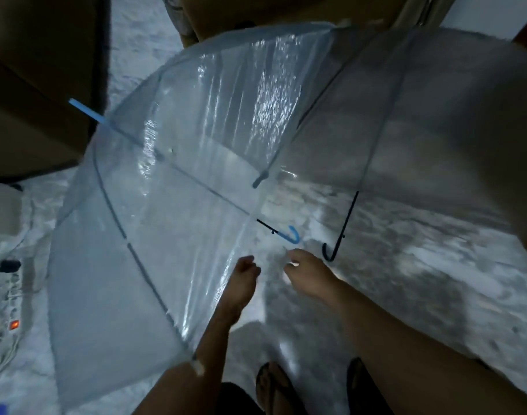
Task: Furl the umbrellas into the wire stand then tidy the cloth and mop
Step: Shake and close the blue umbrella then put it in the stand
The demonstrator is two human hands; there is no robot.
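A: Far off to the left of the hands, a white power strip (pixel 14 307) lies on the pale marbled floor (pixel 406 259), its orange switch lit. Above that, well away from both hands, sits a dark brown piece of furniture (pixel 37 85).

B: And the big one, the clear blue-tinted umbrella (pixel 154 223), is fully open, lying on its side on the floor, its canopy spreading up and left from the left hand. Its blue tip (pixel 86 111) pokes out far up to the left.

A: The left hand (pixel 243 283) is right at the canopy's edge, forearm running along the rim, fingers loosely curled. Whether it actually grips the plastic I can't tell; it's blurred there.

B: Just above the gap between the two hands you see that umbrella's blue hooked handle (pixel 291 235) on its dark shaft. Neither hand touches it.

A: The right hand (pixel 308 271) reaches forward, fingers drawn together in a pinch, close under the blue handle. Something thin may be between the fingertips, too small to make out.

B: Right of that hand, a second umbrella (pixel 436 115), clear and also open, rests on the floor, its black hooked handle (pixel 331 253) just beside the right hand, not touching.

A: Down below the hands, two feet in dark sandals (pixel 274 384) stand on the floor.
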